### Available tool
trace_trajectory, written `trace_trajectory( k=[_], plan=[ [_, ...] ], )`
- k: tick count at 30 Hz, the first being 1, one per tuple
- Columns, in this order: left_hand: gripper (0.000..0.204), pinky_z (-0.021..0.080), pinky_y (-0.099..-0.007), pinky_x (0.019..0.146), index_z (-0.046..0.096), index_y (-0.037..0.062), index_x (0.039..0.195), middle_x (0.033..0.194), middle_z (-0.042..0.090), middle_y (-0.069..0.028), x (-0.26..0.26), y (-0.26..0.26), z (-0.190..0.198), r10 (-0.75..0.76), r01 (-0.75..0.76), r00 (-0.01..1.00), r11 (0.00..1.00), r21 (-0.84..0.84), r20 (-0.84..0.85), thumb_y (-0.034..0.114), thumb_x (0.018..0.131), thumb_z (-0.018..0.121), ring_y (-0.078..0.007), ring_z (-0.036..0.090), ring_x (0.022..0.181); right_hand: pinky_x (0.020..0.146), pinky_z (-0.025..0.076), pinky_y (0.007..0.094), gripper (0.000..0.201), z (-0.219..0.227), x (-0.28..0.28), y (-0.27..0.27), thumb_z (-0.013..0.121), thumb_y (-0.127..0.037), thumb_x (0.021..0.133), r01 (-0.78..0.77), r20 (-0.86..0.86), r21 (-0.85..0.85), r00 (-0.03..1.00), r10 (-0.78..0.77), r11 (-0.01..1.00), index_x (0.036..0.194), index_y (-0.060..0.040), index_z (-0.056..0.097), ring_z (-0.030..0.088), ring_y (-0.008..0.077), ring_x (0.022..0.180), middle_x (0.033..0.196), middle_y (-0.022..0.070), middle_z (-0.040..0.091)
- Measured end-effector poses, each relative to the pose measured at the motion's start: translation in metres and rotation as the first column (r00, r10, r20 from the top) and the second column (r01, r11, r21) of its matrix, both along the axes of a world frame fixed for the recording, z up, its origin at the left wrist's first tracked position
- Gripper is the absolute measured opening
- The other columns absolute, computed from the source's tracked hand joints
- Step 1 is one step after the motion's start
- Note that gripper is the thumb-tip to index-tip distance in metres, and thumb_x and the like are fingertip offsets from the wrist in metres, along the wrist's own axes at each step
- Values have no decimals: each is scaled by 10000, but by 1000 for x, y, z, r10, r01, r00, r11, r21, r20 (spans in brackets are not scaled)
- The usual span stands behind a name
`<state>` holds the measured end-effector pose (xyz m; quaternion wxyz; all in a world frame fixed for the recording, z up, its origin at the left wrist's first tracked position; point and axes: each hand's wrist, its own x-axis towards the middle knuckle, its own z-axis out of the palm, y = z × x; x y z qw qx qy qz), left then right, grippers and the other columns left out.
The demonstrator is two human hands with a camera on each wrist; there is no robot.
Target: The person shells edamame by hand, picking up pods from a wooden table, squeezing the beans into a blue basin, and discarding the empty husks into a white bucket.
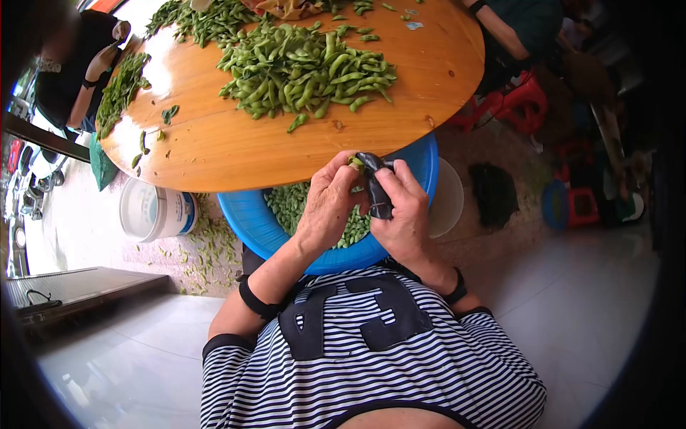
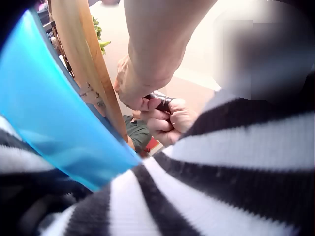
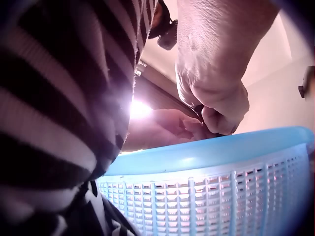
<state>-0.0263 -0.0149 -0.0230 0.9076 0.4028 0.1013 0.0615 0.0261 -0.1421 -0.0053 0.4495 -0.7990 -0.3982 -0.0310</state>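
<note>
Left hand (image 1: 327, 207), fingers curled, pinching a green pod (image 1: 355, 163) at its tip, just above the near edge of the blue basket (image 1: 246, 218). Right hand (image 1: 401, 207), grip closed around the dark handles of a small pair of scissors (image 1: 376, 187), blades up against the pod. Both hands touching, held over the basket, just near of the round wooden counter (image 1: 214, 143). Basket partly tucked under the counter's near edge, holding a layer of trimmed pods (image 1: 286, 204). Large heap of green pods (image 1: 307, 71) piled far on the counter, a second heap (image 1: 121, 89) spread along its left edge. White bucket (image 1: 153, 211) stood on the floor left of the basket, pod scraps (image 1: 211, 254) scattered beside it. Red stool (image 1: 522, 104) seen to the right.
</note>
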Motion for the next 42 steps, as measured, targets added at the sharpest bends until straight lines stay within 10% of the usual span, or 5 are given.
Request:
trace_trajectory(
  k=[17, 28, 30, 37, 42],
  plan=[
    [269, 460, -236, 700, 606, -3, 1047, 962, 618, -59, -5, 16, 1, -76, 78, 994, 997, 24, -74, 149, 932, 415, -113, 559, 827, 650, 444, 274, 366, 4, 9, -3, 508, 144, 660, -102, -155, 154, 980, 126, 983, 1005, 60, 594, 547, 235, 754, 849, 128, 506],
    [205, 308, -168, 455, 625, -12, 934, 771, 597, -21, -12, 19, 14, -163, 177, 971, 982, 68, -174, 131, 956, 480, -53, 476, 580, 476, 313, 182, 292, -9, 34, -24, 459, 65, 793, 34, -721, 692, 9, 692, 721, 1025, 58, 637, 396, 33, 600, 815, 14, 533],
    [196, 325, -178, 457, 641, -4, 953, 801, 619, -40, -7, 6, 10, 46, -81, 961, 990, -118, -272, 90, 935, 470, -55, 481, 580, 557, 351, 176, 319, 2, 17, -14, 482, 101, 749, -87, -644, 260, 726, 240, 962, 1022, 47, 638, 440, 43, 662, 815, 5, 531],
    [191, 502, -206, 651, 644, -22, 1050, 784, 640, -41, -14, 20, -13, -230, 230, 973, 973, 22, 22, 55, 906, 545, -92, 596, 744, 506, 351, 174, 339, 0, 24, -32, 444, 64, 753, -13, -767, 464, 495, 408, 886, 1039, 56, 624, 451, 43, 595, 781, 5, 522],
    [210, 530, -290, 734, 655, -33, 1067, 920, 702, -97, -24, 45, 13, -24, 80, 997, 545, 835, -80, 12, 876, 581, -135, 659, 819, 635, 429, 228, 311, 26, 60, -103, 503, 116, 717, 46, -173, -165, 982, -75, 985, 1010, 59, 593, 559, 150, 725, 878, 104, 586]
  ],
)
